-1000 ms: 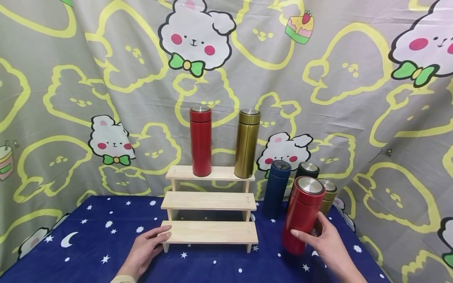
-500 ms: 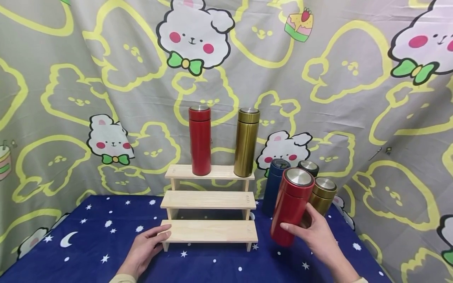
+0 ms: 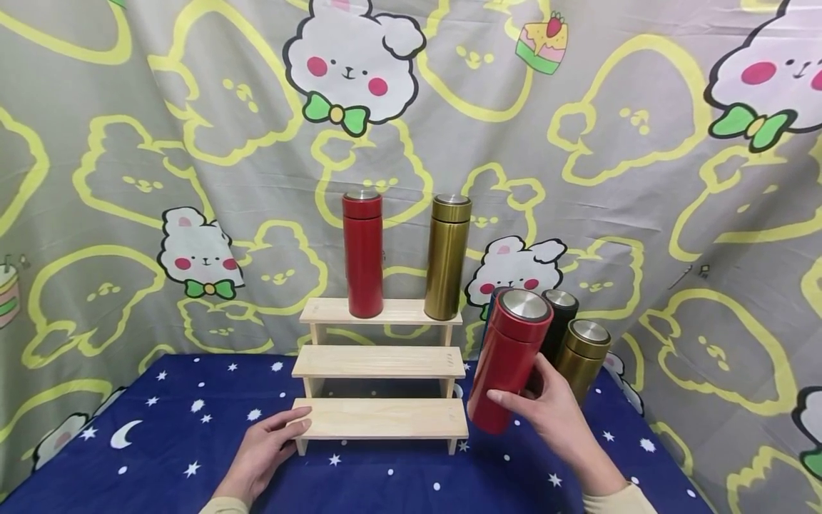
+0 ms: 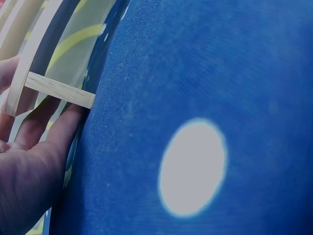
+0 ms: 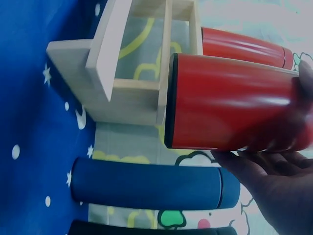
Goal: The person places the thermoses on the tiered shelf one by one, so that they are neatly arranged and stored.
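A red thermos flask (image 3: 509,357) tilts slightly in my right hand (image 3: 546,410), whose thumb and fingers grip its lower half. It hangs above the tablecloth, right of a three-step wooden display stand (image 3: 380,417). In the right wrist view, the red flask's dark base (image 5: 171,100) points toward the stand. My left hand (image 3: 266,450) holds the left end of the stand's lowest step; in the left wrist view, fingers (image 4: 36,122) lie on both sides of the board. On the top step stand another red flask (image 3: 364,264) and a gold flask (image 3: 447,264), both upright.
Behind the held flask stand a black flask (image 3: 560,314), a second gold flask (image 3: 583,357) and a blue flask (image 5: 151,185), mostly hidden in the head view. A dark blue star-patterned cloth (image 3: 205,457) covers the table. A cartoon-print curtain (image 3: 270,178) hangs behind.
My right hand has carried the red flask left and upward toward the stand, so it now covers most of the blue flask. The left hand stays on the lowest step.
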Demonstrator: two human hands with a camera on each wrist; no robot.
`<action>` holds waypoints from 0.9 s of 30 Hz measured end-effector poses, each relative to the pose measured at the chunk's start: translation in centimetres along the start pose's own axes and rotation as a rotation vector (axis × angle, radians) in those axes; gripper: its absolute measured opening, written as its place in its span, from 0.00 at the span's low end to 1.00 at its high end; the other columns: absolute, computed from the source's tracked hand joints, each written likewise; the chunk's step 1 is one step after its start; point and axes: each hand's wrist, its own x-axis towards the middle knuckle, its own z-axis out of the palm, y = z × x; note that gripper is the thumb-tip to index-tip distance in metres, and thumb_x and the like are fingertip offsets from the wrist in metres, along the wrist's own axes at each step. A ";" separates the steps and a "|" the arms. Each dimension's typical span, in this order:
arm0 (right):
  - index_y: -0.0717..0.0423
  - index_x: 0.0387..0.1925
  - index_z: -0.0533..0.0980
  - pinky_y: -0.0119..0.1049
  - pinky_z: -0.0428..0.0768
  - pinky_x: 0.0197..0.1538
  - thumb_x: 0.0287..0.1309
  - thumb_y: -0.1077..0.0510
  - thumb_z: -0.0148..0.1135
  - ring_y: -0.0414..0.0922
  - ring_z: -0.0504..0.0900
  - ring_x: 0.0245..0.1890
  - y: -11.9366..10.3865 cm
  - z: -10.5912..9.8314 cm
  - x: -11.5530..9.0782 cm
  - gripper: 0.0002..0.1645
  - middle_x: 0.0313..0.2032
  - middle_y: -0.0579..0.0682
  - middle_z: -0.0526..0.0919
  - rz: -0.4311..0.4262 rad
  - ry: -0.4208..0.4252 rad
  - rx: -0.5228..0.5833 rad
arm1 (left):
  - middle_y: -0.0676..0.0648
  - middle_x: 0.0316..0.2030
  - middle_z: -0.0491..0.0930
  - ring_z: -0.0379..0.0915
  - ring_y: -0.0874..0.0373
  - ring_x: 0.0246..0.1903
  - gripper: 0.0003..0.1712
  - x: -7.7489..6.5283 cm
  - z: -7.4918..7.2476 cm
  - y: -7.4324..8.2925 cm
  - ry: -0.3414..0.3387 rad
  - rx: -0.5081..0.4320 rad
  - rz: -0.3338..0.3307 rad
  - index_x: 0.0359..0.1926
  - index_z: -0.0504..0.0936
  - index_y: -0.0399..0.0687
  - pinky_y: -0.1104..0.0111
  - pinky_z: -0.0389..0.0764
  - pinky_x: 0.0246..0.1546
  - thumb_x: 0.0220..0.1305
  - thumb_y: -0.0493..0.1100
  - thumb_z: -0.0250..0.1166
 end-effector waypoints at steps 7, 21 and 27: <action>0.59 0.59 0.70 0.35 0.81 0.48 0.48 0.63 0.77 0.52 0.78 0.50 -0.6 1.1 0.3 0.37 0.51 0.58 0.79 -0.041 -0.021 0.022 | 0.31 0.63 0.68 0.75 0.54 0.49 0.24 0.0 0.1 -0.1 0.000 0.005 0.011 0.54 0.83 0.36 0.52 0.77 0.53 0.58 0.42 0.73; 0.55 0.60 0.71 0.42 0.81 0.51 0.46 0.63 0.78 0.53 0.77 0.53 -1.2 3.1 1.7 0.38 0.52 0.56 0.78 -0.077 -0.103 0.079 | 0.32 0.64 0.67 0.75 0.54 0.49 0.25 0.0 0.2 0.1 -0.007 0.002 0.001 0.55 0.82 0.36 0.51 0.76 0.54 0.59 0.43 0.73; 0.52 0.60 0.71 0.45 0.81 0.52 0.46 0.62 0.78 0.52 0.76 0.54 -1.5 4.3 2.1 0.38 0.53 0.54 0.77 -0.060 -0.127 0.112 | 0.32 0.63 0.68 0.75 0.54 0.50 0.24 -0.1 0.1 0.0 -0.001 0.005 0.012 0.54 0.83 0.36 0.53 0.76 0.54 0.58 0.43 0.73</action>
